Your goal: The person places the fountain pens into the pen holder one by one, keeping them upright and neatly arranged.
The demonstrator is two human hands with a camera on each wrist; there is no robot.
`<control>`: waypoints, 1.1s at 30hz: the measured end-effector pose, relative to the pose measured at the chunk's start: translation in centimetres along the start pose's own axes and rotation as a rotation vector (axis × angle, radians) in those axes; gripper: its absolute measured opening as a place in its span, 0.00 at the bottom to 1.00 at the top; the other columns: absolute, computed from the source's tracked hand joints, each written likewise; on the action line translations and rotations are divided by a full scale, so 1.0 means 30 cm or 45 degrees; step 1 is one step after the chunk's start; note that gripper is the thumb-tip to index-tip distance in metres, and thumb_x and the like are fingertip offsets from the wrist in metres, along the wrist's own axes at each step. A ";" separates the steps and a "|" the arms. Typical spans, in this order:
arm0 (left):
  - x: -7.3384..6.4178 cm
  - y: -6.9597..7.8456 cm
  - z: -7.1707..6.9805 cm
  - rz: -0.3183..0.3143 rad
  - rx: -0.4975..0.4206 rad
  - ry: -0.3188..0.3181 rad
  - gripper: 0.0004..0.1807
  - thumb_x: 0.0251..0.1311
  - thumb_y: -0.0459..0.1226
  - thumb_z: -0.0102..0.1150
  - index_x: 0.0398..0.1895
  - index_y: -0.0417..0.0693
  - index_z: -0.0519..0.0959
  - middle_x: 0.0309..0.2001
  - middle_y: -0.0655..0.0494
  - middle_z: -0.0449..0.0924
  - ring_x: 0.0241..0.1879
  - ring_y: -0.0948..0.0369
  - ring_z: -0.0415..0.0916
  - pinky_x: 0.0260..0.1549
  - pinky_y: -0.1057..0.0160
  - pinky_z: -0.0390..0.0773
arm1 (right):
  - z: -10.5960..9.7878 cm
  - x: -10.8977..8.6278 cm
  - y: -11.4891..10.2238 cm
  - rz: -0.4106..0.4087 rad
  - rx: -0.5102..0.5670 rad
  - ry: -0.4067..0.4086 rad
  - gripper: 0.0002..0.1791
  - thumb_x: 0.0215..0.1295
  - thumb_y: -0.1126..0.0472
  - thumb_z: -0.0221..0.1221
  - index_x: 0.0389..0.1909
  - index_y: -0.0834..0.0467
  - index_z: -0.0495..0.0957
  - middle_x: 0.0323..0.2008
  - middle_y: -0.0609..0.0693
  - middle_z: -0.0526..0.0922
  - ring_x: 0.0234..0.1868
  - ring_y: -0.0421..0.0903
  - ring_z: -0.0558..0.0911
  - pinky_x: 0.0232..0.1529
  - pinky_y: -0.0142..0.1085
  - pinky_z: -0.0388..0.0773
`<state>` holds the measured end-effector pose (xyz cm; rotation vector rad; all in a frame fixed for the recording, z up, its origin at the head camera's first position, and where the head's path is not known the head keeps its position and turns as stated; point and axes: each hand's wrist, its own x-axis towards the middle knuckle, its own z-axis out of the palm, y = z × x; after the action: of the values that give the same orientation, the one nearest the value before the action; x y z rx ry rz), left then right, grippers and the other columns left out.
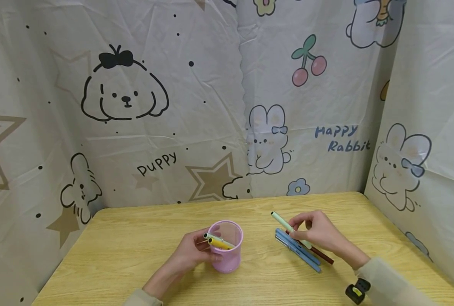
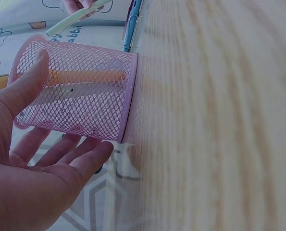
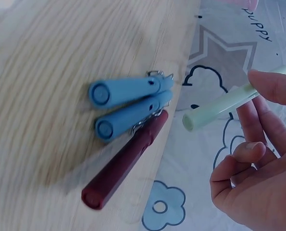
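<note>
My left hand holds a pink mesh pen cup upright on the table, thumb on one side and fingers around the other. Inside the cup lean a yellow pen and a pale pen; their lower parts show through the mesh in the left wrist view. Between thumb and fingers, my right hand pinches a light green pen, raised above the tabletop. Under it lie two blue pens side by side, with a dark red pen close against them.
The wooden table carries the cup and pens. Printed cloth hangs behind it and along both sides. A black device with a yellow patch sits at the right sleeve.
</note>
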<state>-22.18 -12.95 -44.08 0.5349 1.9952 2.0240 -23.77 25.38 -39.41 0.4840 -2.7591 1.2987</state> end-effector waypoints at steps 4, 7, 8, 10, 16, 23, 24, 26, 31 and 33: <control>0.000 0.002 0.000 0.004 0.006 0.005 0.45 0.53 0.24 0.78 0.75 0.30 0.68 0.67 0.34 0.75 0.66 0.43 0.75 0.61 0.60 0.79 | 0.014 0.000 -0.014 -0.046 0.040 0.013 0.09 0.57 0.65 0.76 0.39 0.58 0.90 0.29 0.46 0.85 0.22 0.42 0.62 0.26 0.33 0.56; 0.001 0.004 0.001 0.005 0.005 0.008 0.44 0.53 0.24 0.78 0.75 0.31 0.68 0.67 0.34 0.76 0.66 0.43 0.75 0.62 0.60 0.79 | 0.023 0.002 -0.023 -0.074 0.063 0.016 0.09 0.57 0.65 0.76 0.39 0.57 0.90 0.29 0.46 0.85 0.22 0.41 0.61 0.26 0.33 0.55; 0.002 0.004 0.001 0.006 0.004 0.009 0.44 0.53 0.24 0.78 0.75 0.31 0.68 0.67 0.34 0.75 0.66 0.43 0.75 0.62 0.60 0.79 | 0.026 0.002 -0.026 -0.081 0.069 0.017 0.09 0.57 0.66 0.76 0.39 0.57 0.90 0.29 0.46 0.85 0.22 0.40 0.60 0.26 0.33 0.54; 0.002 0.005 0.001 0.007 0.000 0.008 0.44 0.53 0.23 0.78 0.75 0.31 0.68 0.67 0.34 0.75 0.66 0.43 0.75 0.62 0.61 0.79 | 0.033 0.002 -0.033 -0.095 0.069 0.022 0.08 0.57 0.66 0.76 0.38 0.57 0.90 0.28 0.45 0.86 0.21 0.40 0.59 0.26 0.33 0.54; 0.000 0.005 0.001 0.001 -0.001 0.000 0.44 0.54 0.23 0.78 0.75 0.30 0.68 0.68 0.33 0.75 0.66 0.43 0.76 0.59 0.61 0.81 | 0.052 -0.002 -0.055 -0.106 0.110 0.027 0.08 0.57 0.66 0.76 0.38 0.58 0.90 0.29 0.46 0.86 0.19 0.38 0.60 0.23 0.31 0.56; 0.000 0.010 0.005 -0.006 0.015 0.011 0.43 0.54 0.24 0.78 0.74 0.31 0.69 0.67 0.34 0.76 0.66 0.43 0.75 0.60 0.61 0.80 | 0.071 -0.006 -0.081 -0.019 0.208 -0.007 0.08 0.60 0.62 0.76 0.39 0.55 0.90 0.33 0.50 0.88 0.21 0.40 0.59 0.25 0.31 0.59; 0.000 0.010 0.005 -0.006 0.016 0.012 0.43 0.54 0.24 0.78 0.74 0.32 0.69 0.67 0.34 0.76 0.66 0.43 0.75 0.60 0.60 0.80 | 0.073 -0.006 -0.083 -0.017 0.222 -0.010 0.08 0.60 0.62 0.76 0.40 0.56 0.90 0.34 0.50 0.88 0.21 0.40 0.59 0.25 0.31 0.61; 0.000 0.008 0.005 -0.002 0.019 0.012 0.43 0.54 0.24 0.78 0.74 0.31 0.69 0.67 0.34 0.76 0.66 0.42 0.75 0.60 0.60 0.80 | 0.077 -0.007 -0.087 -0.030 0.243 -0.019 0.09 0.60 0.63 0.76 0.41 0.58 0.90 0.35 0.51 0.88 0.21 0.40 0.59 0.26 0.30 0.65; 0.000 0.004 0.005 0.005 0.019 0.009 0.44 0.54 0.23 0.78 0.75 0.30 0.68 0.67 0.33 0.76 0.66 0.42 0.75 0.59 0.60 0.81 | 0.091 -0.009 -0.096 -0.094 0.248 -0.031 0.10 0.60 0.65 0.75 0.42 0.62 0.90 0.35 0.52 0.88 0.19 0.38 0.58 0.25 0.29 0.66; 0.000 0.004 0.004 0.005 0.016 0.009 0.44 0.53 0.23 0.78 0.75 0.30 0.68 0.67 0.33 0.76 0.66 0.42 0.75 0.59 0.60 0.81 | 0.096 -0.010 -0.102 -0.097 0.251 -0.027 0.10 0.61 0.64 0.75 0.43 0.62 0.90 0.35 0.51 0.88 0.18 0.37 0.57 0.23 0.30 0.62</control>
<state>-22.11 -12.83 -43.95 0.5355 2.0139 2.0193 -22.32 21.45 -39.06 0.6112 -2.6131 1.5628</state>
